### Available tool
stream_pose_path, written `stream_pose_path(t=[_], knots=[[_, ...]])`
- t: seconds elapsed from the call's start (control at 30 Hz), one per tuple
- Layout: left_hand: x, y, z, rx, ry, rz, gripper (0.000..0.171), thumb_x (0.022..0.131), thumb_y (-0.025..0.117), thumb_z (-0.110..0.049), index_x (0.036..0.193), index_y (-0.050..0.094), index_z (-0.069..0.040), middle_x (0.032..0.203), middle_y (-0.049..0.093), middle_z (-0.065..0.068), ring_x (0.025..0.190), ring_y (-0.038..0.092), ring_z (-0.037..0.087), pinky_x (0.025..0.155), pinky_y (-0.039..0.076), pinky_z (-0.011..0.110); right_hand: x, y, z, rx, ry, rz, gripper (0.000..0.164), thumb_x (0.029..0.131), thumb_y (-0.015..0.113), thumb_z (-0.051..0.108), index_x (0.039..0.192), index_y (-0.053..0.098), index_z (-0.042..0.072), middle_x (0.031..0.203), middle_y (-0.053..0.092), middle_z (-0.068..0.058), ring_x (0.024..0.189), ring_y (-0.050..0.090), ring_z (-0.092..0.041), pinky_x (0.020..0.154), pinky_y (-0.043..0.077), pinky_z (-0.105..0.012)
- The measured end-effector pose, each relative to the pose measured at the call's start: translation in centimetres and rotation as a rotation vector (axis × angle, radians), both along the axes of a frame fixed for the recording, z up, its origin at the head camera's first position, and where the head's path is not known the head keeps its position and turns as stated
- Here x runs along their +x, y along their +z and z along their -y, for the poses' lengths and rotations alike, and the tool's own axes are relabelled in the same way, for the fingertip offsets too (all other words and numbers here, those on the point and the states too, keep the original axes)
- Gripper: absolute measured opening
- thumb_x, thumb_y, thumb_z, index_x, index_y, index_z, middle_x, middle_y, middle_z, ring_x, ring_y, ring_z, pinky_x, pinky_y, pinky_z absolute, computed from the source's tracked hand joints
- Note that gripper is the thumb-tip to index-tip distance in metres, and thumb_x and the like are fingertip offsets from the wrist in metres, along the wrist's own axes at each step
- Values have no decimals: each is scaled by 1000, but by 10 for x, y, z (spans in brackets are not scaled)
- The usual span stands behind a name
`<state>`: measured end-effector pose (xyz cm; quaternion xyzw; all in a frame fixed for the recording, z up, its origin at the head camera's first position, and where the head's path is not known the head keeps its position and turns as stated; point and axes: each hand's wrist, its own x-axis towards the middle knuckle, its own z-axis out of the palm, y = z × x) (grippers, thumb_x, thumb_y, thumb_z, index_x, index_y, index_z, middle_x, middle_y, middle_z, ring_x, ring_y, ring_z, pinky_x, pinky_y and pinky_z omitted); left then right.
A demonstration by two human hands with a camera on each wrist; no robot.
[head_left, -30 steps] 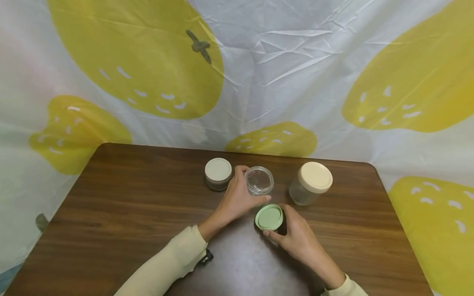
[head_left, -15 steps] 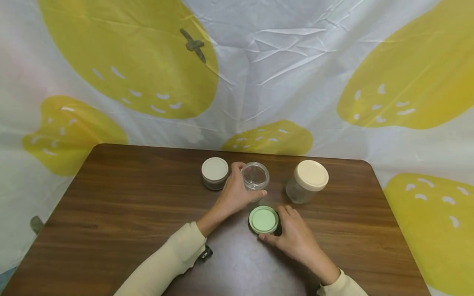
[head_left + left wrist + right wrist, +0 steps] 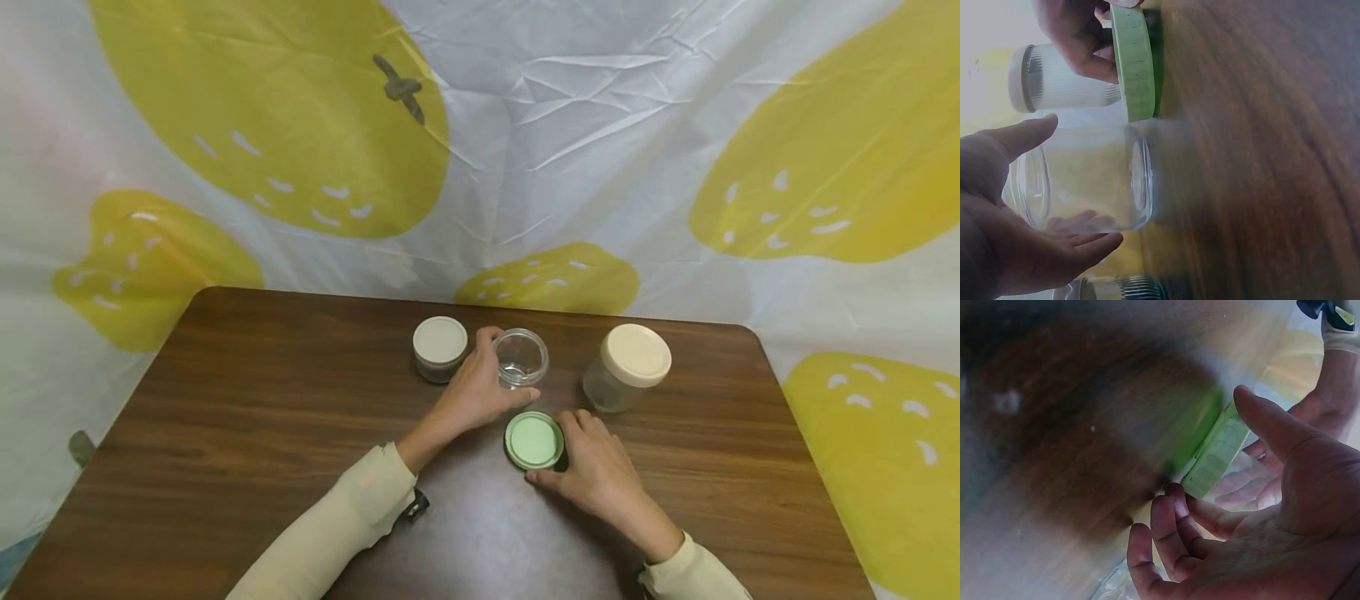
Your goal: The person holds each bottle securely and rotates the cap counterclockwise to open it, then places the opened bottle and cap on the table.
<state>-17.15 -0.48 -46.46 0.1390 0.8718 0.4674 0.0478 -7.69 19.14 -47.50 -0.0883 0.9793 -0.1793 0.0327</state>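
A clear, lidless glass jar (image 3: 521, 357) stands upright on the table. My left hand (image 3: 474, 385) holds it from the left, with the thumb at its near side and the fingers round the far side; the left wrist view shows this grip (image 3: 1035, 206) from close up. Just in front of the jar, a round green lid (image 3: 534, 440) lies flat on the wood. My right hand (image 3: 598, 467) holds the lid by its edge, thumb at the near side and forefinger at the far right. The lid's ridged side (image 3: 1216, 453) appears between thumb and forefinger in the right wrist view.
A jar with a whitish lid (image 3: 440, 346) stands left of my left hand. Farther right is a taller jar with a cream lid (image 3: 636, 357). The brown wooden table (image 3: 262, 417) ends at a white cloth with yellow fruit shapes (image 3: 540, 183).
The green lid, tilted a second ago, now lies flat, with my right hand still at its edge. The clear jar has shifted slightly, and my left hand stays round it.
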Motion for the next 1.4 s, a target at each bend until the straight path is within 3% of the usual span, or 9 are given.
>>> stream_pose_path(t=[0.33, 0.87, 1.03, 1.23, 1.4], knots=[[-4, 3, 5, -72, -44, 24, 101, 80, 92, -36, 152, 29, -7, 151, 58, 21, 128, 65, 38, 107, 54, 51, -5, -1, 2, 17, 3, -15, 77, 71, 95, 45, 130, 64, 5, 115, 66, -12, 109, 65, -36, 89, 55, -55], [-3, 1, 8, -62, -68, -6, 102, 80, 92, -37, 153, 28, -6, 149, 55, 24, 129, 63, 37, 107, 53, 51, -8, -3, 5, 36, 18, -36, 81, 69, 97, 44, 130, 63, 5, 114, 65, -13, 110, 63, -36, 90, 56, -53], [-4, -2, 8, -10, -75, -8, 114, 77, 95, -36, 158, 19, -10, 153, 53, 24, 135, 60, 38, 109, 52, 53, -8, -4, 5, 9, 19, -23, 83, 69, 98, 44, 132, 62, 5, 116, 64, -14, 111, 62, -36, 92, 56, -53], [-2, 2, 11, 8, -77, -31, 124, 73, 97, -44, 161, 16, -14, 164, 39, 21, 147, 49, 39, 116, 48, 54, -5, -2, 4, -27, 16, -10, 87, 73, 94, 50, 140, 57, 8, 115, 65, -12, 107, 64, -34, 89, 56, -52], [4, 11, 19, -12, -75, -79, 124, 74, 93, -54, 165, 13, -22, 173, 20, 8, 151, 44, 38, 116, 48, 54, 0, 2, 5, -36, 23, -39, 89, 78, 90, 53, 146, 54, 9, 118, 66, -13, 110, 65, -34, 88, 57, -53]])
